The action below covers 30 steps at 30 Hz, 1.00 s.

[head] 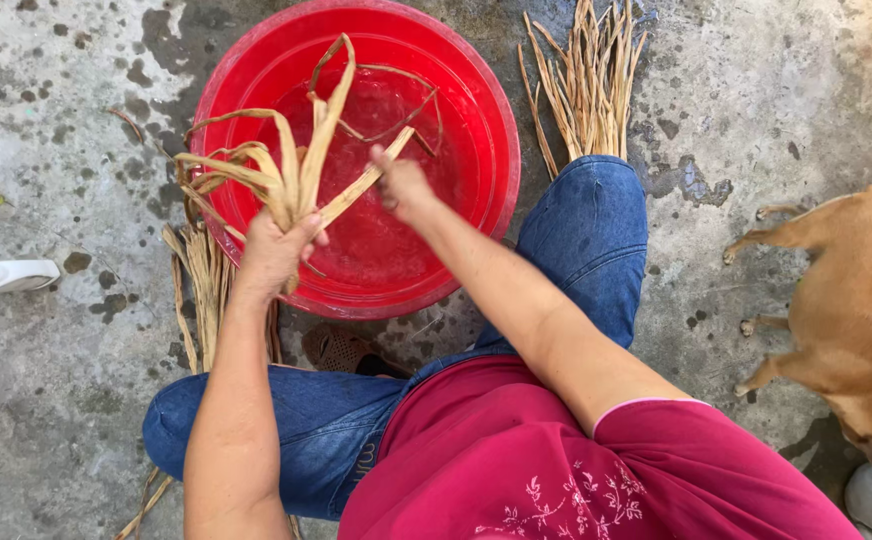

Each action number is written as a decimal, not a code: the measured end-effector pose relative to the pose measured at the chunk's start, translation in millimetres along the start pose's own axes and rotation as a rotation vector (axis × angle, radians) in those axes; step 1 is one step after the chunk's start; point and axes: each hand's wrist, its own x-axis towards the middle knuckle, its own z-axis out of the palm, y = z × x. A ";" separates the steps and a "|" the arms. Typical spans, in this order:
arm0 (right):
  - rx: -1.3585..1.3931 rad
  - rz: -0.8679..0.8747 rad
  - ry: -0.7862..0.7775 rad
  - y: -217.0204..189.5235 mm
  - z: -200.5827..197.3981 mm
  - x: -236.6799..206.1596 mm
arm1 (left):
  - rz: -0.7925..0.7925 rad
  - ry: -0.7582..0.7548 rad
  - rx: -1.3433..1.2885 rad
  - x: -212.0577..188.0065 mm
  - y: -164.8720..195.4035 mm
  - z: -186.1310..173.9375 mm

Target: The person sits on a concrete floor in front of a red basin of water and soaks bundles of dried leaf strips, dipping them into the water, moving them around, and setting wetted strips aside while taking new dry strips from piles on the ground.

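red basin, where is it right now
In the head view the red basin sits on the wet concrete floor at top centre, under both hands, between two piles of dried leaf strips and just ahead of the person's knees.

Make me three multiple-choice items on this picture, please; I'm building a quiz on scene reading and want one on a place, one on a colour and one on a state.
1. Where does the loose bundle of dried strips lie?
A. Inside the basin
B. On the concrete floor beyond the person's right knee
C. Across the dog's back

2. What colour is the basin?
A. Red
B. Blue
C. White

3. How does the left hand stand?
A. Open and flat on the floor
B. Shut around a bunch of dried leaves
C. Resting on the knee

Key: 1 B, the bundle lies on the floor just past the jeans-clad knee, beside the basin. 2 A, its rim and wall are bright red. 3 B, the fingers wrap the leaf bases while the right hand pinches one strip over the basin.
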 end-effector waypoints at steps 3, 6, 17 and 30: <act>0.129 -0.052 0.114 -39.1 -31.4 21.3 | 0.078 0.047 -0.142 -20.5 22.1 -31.5; 0.273 -0.083 0.119 -71.0 -61.5 40.1 | 0.180 0.161 -0.291 -52.3 38.3 -74.0; -0.082 -0.183 -0.193 -90.5 -26.6 6.1 | 0.391 0.222 -0.441 -40.2 29.9 -91.2; -0.376 -0.291 -0.395 15.2 24.5 -17.7 | -0.113 -0.053 -0.272 21.4 -25.3 17.7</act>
